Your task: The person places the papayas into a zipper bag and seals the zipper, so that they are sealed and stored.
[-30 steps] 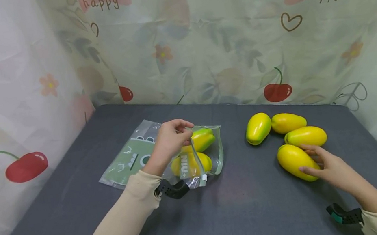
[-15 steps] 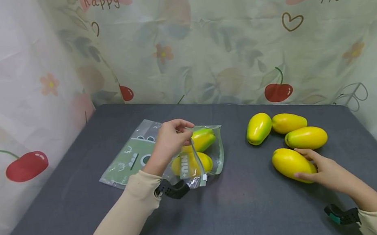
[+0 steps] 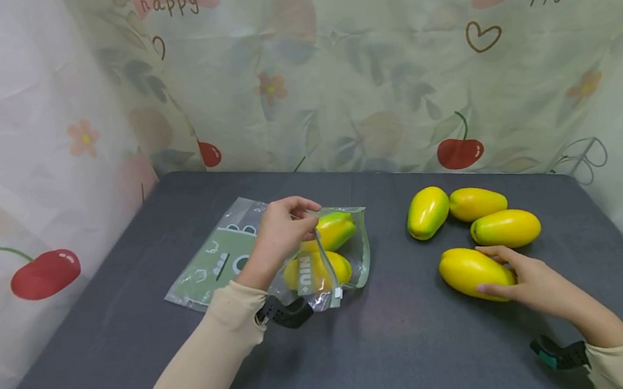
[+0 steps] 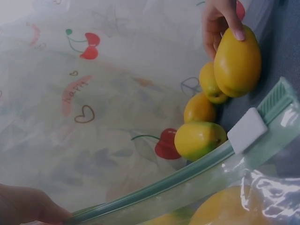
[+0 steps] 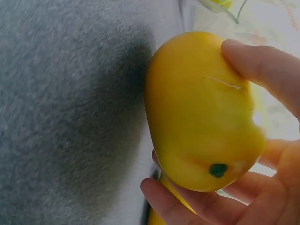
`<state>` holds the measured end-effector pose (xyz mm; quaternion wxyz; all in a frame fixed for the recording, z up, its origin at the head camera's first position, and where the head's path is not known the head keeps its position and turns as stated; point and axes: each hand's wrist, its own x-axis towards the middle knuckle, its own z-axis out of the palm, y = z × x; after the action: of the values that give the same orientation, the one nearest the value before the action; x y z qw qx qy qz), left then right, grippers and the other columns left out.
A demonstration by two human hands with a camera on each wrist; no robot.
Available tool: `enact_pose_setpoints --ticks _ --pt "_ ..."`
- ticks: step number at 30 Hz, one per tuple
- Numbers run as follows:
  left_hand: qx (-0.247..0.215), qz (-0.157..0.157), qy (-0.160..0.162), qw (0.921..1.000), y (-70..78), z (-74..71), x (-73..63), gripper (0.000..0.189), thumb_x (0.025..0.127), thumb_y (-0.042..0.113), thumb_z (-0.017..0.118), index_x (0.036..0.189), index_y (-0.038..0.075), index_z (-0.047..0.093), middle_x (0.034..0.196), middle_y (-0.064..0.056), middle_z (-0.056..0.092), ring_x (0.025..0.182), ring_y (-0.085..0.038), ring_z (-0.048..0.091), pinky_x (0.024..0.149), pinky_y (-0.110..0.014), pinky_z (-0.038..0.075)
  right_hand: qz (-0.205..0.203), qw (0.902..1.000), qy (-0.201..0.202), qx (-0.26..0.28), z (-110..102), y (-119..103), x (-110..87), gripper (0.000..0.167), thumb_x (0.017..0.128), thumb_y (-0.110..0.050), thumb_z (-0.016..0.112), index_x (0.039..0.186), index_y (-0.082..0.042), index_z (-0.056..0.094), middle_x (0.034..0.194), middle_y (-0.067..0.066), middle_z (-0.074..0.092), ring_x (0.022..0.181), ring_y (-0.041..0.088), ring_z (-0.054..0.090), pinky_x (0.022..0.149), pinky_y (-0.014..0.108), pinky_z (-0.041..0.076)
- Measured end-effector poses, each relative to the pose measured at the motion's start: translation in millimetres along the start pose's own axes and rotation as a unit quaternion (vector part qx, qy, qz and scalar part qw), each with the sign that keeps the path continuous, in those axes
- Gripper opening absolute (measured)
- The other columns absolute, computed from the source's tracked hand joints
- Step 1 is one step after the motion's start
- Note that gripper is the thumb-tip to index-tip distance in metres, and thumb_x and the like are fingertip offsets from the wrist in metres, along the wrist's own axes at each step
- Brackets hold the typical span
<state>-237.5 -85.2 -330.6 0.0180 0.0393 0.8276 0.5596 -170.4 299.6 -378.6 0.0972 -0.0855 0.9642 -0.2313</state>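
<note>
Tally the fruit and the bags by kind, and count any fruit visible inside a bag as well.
Fruit in the right hand: 1
Loose fruit on the table: 3
Fruit visible inside the bag: 2
Zip bag: 1
Total: 7 (6 fruit, 1 bag)

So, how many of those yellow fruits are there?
6: one fruit held by the right hand, three loose fruits on the table beyond it, two fruits inside the zip bag. The left hand partly blocks the bag, so more may be hidden.
</note>
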Motion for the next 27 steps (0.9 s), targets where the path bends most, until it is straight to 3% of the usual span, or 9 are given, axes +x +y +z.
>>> enact_pose_setpoints --ticks 21,27 --pt "-0.004 -0.007 -0.001 1.0000 -0.1 0.1 0.2 0.024 0.087 0.006 0.057 0.107 0.004 0.069 0.088 -0.011 0.063 0.075 -0.027 0.066 0.076 -0.040 0.060 -0.065 0.9934 0.088 0.037 -6.9 -40.5 -2.0 0.080 0.086 -0.049 0.066 0.147 -0.006 0.037 0.146 0.018 0.044 0.114 0.032 0.053 0.091 0.050 0.049" --pt "-0.001 -0.003 -0.001 1.0000 -1.1 0.5 0.3 0.023 0.086 0.006 0.058 0.106 0.004 0.070 0.088 -0.011 0.063 0.074 -0.026 0.066 0.075 -0.037 0.060 -0.070 0.9900 0.108 0.059 -5.3 -52.9 -1.3 0.077 0.086 -0.047 0.068 0.147 -0.009 0.037 0.139 0.016 0.050 0.106 0.028 0.057 0.082 0.032 0.052"
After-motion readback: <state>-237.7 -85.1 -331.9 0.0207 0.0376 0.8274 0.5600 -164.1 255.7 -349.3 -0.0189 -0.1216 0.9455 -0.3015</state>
